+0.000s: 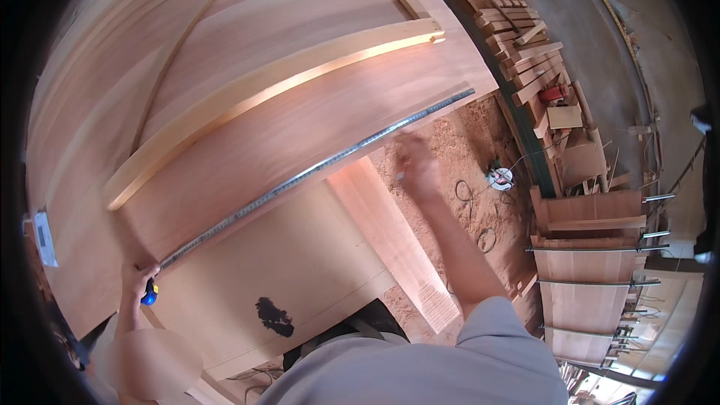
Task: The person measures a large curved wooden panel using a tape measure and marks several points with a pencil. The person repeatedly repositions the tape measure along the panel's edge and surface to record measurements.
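"Tape measure, blue-cased: where is it, and which way does it point?"

"At the lower left, with its blade drawn out along the near edge of the large wooden panel. The long axis slants up to the right, free end at the upper right."

"And the hands?"

"The left hand grips the case. The right hand, blurred, is near the blade; spread or pinching, I can't tell."

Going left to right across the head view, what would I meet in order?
White label → left hand → dark stain → blurred right hand → white disc → clamped boards.
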`<action>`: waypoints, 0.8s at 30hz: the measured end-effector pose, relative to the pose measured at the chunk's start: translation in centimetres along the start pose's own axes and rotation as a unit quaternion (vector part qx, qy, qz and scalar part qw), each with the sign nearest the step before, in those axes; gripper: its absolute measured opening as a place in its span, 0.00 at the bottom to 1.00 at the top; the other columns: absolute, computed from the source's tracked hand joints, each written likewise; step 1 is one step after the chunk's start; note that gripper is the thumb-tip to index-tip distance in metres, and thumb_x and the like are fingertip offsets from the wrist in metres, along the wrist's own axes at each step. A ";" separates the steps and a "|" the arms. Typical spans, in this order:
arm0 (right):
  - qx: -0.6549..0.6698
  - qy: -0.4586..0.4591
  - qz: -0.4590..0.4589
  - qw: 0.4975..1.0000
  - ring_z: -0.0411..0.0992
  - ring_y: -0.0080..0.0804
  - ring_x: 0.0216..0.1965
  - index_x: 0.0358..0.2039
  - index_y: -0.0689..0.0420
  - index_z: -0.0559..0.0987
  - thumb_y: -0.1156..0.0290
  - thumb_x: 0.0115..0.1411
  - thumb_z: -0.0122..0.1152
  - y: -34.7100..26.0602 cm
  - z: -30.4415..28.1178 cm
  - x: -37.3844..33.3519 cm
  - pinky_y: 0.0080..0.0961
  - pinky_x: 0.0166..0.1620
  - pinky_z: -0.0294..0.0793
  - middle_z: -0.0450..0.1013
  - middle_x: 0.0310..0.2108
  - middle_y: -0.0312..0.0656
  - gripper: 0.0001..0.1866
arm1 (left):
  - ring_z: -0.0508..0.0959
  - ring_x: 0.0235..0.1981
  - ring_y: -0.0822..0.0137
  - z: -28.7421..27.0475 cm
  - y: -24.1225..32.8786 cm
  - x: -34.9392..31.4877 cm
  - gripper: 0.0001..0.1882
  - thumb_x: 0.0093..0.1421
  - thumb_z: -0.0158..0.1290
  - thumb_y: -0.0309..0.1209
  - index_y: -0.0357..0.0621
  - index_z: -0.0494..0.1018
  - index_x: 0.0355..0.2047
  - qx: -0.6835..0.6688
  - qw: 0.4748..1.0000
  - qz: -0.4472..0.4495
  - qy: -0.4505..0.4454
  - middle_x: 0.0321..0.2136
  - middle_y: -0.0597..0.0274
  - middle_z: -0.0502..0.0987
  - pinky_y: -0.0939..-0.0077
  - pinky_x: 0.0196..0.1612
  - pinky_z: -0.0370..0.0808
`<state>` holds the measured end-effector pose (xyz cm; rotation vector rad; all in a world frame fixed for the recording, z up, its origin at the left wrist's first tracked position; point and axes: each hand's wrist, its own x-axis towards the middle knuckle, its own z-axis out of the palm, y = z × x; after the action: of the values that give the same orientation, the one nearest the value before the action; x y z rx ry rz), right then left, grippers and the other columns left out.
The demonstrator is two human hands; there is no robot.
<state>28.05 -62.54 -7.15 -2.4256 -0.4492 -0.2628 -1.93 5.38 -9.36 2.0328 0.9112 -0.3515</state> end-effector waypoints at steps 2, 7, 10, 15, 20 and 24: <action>-0.184 0.050 -0.004 0.982 0.78 0.35 0.37 0.41 0.61 0.82 0.86 0.51 0.62 5.4 -5.1 1.6 0.26 0.31 0.86 0.79 0.38 0.45 0.15 | 0.72 0.19 0.77 0.3 2.2 -0.8 0.10 0.46 0.67 0.27 0.40 0.75 0.20 0.029 0.999 -0.019 0.002 0.19 0.69 0.73 0.75 0.21 0.66; -0.294 0.075 -0.011 0.953 0.77 0.54 0.47 0.43 0.57 0.80 0.74 0.62 0.57 16.2 -10.7 5.4 0.42 0.49 0.81 0.78 0.48 0.55 0.09 | 0.70 0.16 0.77 0.3 4.1 -1.8 0.11 0.48 0.66 0.28 0.40 0.73 0.17 0.059 0.997 -0.051 0.001 0.17 0.69 0.72 0.75 0.19 0.65; -0.282 0.077 -0.076 0.953 0.75 0.53 0.51 0.43 0.55 0.81 0.73 0.62 0.59 18.5 -10.8 7.7 0.41 0.52 0.78 0.78 0.49 0.52 0.09 | 0.70 0.13 0.76 0.8 5.9 -2.1 0.13 0.49 0.65 0.30 0.41 0.73 0.16 0.067 0.997 -0.029 0.004 0.15 0.69 0.72 0.77 0.17 0.67; -0.274 0.019 -0.099 0.956 0.75 0.46 0.52 0.42 0.52 0.82 0.72 0.60 0.62 18.9 -9.3 9.8 0.40 0.51 0.78 0.79 0.49 0.44 0.10 | 0.70 0.14 0.77 0.0 4.3 -2.3 0.12 0.49 0.64 0.30 0.42 0.74 0.16 0.096 0.994 -0.050 0.026 0.15 0.70 0.73 0.78 0.18 0.67; -0.248 0.018 -0.093 0.964 0.76 0.47 0.51 0.42 0.53 0.82 0.72 0.60 0.62 20.1 -9.1 9.2 0.40 0.51 0.78 0.79 0.48 0.44 0.09 | 0.70 0.14 0.75 0.0 4.1 -1.6 0.14 0.47 0.68 0.30 0.42 0.72 0.16 0.088 0.994 -0.060 0.012 0.15 0.67 0.71 0.75 0.19 0.68; -0.246 0.017 -0.101 0.964 0.76 0.46 0.50 0.42 0.53 0.82 0.72 0.60 0.63 20.3 -9.4 9.3 0.40 0.51 0.78 0.80 0.48 0.43 0.09 | 0.70 0.14 0.76 -0.3 3.6 -1.8 0.13 0.48 0.67 0.29 0.42 0.73 0.16 0.077 0.995 -0.056 0.014 0.14 0.68 0.72 0.77 0.19 0.67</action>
<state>43.67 -80.97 -8.65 -2.8521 -0.6826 -0.5608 -0.64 3.48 -6.07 2.1365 1.0462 -0.4689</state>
